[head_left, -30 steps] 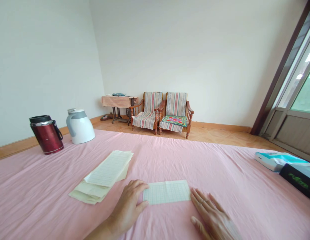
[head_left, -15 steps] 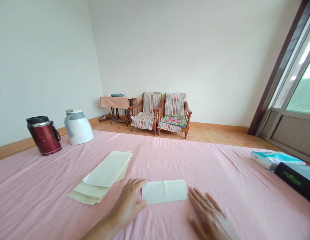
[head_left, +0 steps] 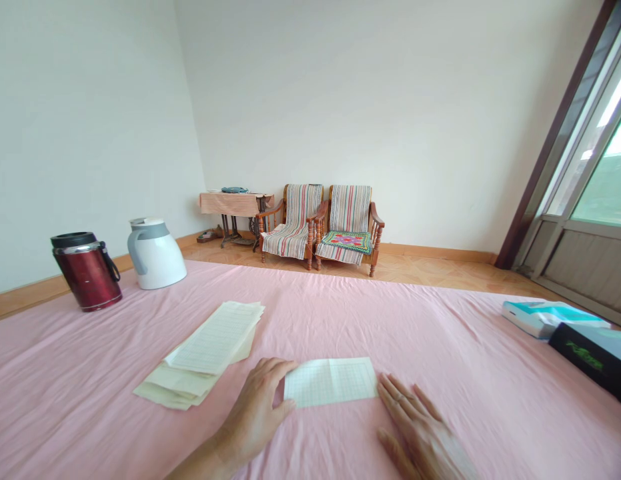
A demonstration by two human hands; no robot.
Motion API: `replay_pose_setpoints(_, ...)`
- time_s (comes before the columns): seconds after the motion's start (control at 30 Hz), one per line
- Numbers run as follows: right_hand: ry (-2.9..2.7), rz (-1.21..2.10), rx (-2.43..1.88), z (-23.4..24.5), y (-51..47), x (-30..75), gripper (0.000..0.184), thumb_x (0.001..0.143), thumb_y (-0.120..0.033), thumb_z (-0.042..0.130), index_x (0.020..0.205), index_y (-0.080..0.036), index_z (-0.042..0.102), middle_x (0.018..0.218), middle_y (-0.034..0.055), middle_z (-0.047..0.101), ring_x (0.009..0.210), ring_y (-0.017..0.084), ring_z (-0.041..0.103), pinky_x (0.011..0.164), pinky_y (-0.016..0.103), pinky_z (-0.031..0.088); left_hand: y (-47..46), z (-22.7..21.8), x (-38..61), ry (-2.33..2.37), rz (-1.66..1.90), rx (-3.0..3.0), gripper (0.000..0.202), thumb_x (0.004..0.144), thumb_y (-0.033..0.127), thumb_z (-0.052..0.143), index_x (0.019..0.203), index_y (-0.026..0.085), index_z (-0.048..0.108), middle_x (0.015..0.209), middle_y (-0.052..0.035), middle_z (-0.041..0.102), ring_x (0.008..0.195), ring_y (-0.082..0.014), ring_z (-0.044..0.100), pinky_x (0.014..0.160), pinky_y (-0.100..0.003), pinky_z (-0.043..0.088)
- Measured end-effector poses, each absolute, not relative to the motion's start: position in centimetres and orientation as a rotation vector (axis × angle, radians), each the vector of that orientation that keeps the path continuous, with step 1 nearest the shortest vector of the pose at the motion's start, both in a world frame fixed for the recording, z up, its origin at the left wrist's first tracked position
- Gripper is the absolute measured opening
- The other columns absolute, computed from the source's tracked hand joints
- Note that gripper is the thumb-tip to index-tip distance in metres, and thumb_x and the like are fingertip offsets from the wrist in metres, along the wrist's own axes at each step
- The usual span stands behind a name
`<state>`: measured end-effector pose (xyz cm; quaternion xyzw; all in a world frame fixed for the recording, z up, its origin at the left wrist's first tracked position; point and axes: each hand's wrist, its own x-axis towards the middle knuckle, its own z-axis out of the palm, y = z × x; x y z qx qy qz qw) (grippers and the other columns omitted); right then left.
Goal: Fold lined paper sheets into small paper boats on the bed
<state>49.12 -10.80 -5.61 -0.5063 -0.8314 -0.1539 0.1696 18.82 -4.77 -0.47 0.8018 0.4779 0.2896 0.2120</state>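
Observation:
A folded sheet of grid paper [head_left: 331,383] lies flat on the pink cloth [head_left: 310,313], a faint crease running across its middle. At its left end is my left hand [head_left: 257,403], thumb and fingers apart, fingertips touching the corners or just beside them. My right hand [head_left: 415,420] rests flat and open, its fingertips at the sheet's right edge. To the left of my left hand sits a loose pile of folded lined papers [head_left: 205,357], overlapping unevenly.
A dark red thermos flask [head_left: 90,273] and a white and grey jug [head_left: 157,257] stand at the left. Over at the right are a white and turquoise box [head_left: 545,317] and a black case [head_left: 587,360]. Two wooden armchairs [head_left: 350,220] stand beyond the cloth's far edge.

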Motion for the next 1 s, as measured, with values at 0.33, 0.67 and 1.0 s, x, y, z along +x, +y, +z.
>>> replay_pose_setpoints(0.33,-2.332,-0.610,-1.323,-5.8,-10.6,49.1,0.075,0.092,-0.035,0.046,0.148,-0.018,-0.001,0.134,0.0106,0.048,0.115,0.030,0.055,0.083,0.049,0.056,-5.2,-0.1,19.2,1.269,0.856,2.274,0.050,0.065,0.001,0.055,0.108,0.024,0.064,0.112,-0.0046,0.060,0.109,-0.0231,0.051,0.097,-0.037,0.038)
replay_pose_setpoints(0.67,-2.318,-0.583,-1.317,-5.7,-10.6,49.0,0.076,0.093,-0.037,0.045,0.148,-0.021,-0.005,0.134,0.0095,0.048,0.115,0.030,0.055,0.084,0.049,0.055,-5.0,-0.5,19.3,1.248,0.890,2.139,0.048,0.061,0.001,0.050,0.103,0.020,0.063,0.108,-0.0053,0.062,0.104,-0.0221,0.056,0.093,-0.035,0.041)
replay_pose_setpoints(1.0,-2.293,-0.532,-1.301,-6.4,-10.5,49.3,0.074,0.091,-0.034,0.048,0.150,-0.022,0.004,0.135,0.0099,0.049,0.117,0.029,0.055,0.087,0.046,0.053,-4.3,-0.5,19.8,1.304,0.877,1.937,0.026,0.067,0.005,0.051,0.088,0.017,0.060,0.079,-0.0002,0.065,0.073,-0.0170,0.062,0.065,-0.024,0.046)
